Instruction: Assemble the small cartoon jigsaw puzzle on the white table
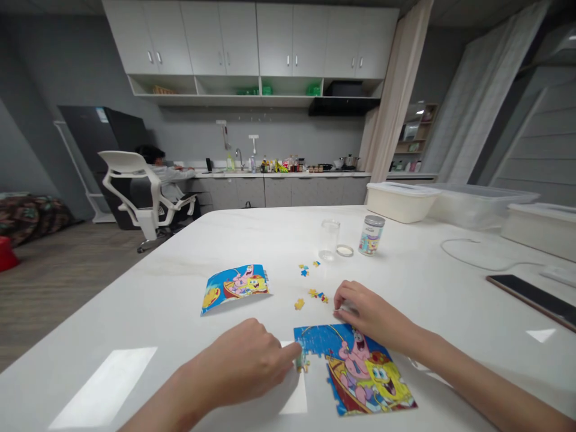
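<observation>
A partly assembled SpongeBob jigsaw puzzle (360, 372) lies on the white table (135, 312) right in front of me, with gaps along its left side. My left hand (243, 363) is at that left edge, its fingertips pinching a small jigsaw piece (300, 360). My right hand (369, 309) rests curled just above the puzzle's top edge, and its fingertips hide whatever is beneath them. Several loose pieces (312, 293) are scattered beyond the puzzle. To the left lies a curled printed reference picture (234, 288). Farther off stand a clear glass (329, 239), a round lid (344, 250) and a printed puzzle jar (371, 235).
A black phone (531, 300) and a white cable (477, 255) lie at the table's right. Plastic storage boxes (400, 201) line the far edge. Beyond the table, a person sits in a white office chair (139, 192) near a kitchen counter (279, 175).
</observation>
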`<state>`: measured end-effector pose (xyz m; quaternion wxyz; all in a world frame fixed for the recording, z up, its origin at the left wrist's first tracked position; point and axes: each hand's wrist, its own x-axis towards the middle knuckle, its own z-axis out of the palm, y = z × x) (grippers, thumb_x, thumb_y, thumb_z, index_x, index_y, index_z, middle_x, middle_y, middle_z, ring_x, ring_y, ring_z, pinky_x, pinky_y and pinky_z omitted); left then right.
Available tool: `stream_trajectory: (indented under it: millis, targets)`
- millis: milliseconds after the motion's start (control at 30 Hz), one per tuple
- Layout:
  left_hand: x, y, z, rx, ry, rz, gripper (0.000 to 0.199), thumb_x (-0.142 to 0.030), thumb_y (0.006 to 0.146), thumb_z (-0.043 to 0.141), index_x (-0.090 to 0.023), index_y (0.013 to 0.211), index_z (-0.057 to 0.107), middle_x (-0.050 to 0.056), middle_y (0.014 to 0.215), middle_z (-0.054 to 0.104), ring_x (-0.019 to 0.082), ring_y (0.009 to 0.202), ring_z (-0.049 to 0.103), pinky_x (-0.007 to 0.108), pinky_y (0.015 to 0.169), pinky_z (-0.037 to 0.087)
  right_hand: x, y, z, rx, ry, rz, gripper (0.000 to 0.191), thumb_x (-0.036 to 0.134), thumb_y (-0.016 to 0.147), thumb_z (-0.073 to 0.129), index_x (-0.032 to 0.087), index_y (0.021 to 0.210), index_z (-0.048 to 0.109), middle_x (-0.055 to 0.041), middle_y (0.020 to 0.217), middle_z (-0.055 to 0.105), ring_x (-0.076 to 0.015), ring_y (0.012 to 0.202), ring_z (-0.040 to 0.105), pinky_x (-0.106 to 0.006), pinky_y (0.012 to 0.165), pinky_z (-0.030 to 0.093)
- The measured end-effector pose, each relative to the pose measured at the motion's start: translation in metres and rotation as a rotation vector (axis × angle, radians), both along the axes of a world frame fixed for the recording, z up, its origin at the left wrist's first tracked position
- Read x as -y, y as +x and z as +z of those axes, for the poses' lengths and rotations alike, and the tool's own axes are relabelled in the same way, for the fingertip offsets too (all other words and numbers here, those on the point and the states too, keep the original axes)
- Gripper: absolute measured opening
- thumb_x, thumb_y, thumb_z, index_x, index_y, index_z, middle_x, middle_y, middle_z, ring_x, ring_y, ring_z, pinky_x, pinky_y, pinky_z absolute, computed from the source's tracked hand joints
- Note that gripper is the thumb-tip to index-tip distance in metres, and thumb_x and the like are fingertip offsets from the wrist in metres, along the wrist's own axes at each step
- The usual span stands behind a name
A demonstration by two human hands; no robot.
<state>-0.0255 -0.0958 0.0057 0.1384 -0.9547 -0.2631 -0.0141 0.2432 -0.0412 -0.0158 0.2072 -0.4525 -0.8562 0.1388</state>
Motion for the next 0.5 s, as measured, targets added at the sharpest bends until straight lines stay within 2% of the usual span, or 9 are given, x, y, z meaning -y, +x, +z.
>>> stream_trajectory:
  millis: [300,500]
  targets:
    - [-0.0019,-0.0017,-0.0036,-0.002,-0.005,0.017,0.018,-0.02,0.092,0.044,-0.019,0.099,0.06,-0.001,0.049,0.058,0.014,0.039,0.051,0.029,0.043,0.031,0.0008,-0.0011,0.0014,-0.009,0.034,0.004,0.005,0.019,0.084,0.056,0.021,0.08,0.057,-0.0042,0.09,0.061,-0.0207,0.088,0.058,-0.037,0.079,0.047]
    - [-0.0041,-0.0038,-0.0042,-0.005,-0.006,0.023,0.026,-0.027,0.094,0.041,-0.017,0.111,0.059,0.001,0.054,0.062,0.015,0.043,0.053,0.03,0.045,0.032,0.002,-0.0012,0.0053,-0.008,0.099,0.014,0.005,0.017,0.085,0.054,0.021,0.082,0.057,-0.005,0.088,0.062,-0.0207,0.087,0.057,-0.036,0.078,0.046]
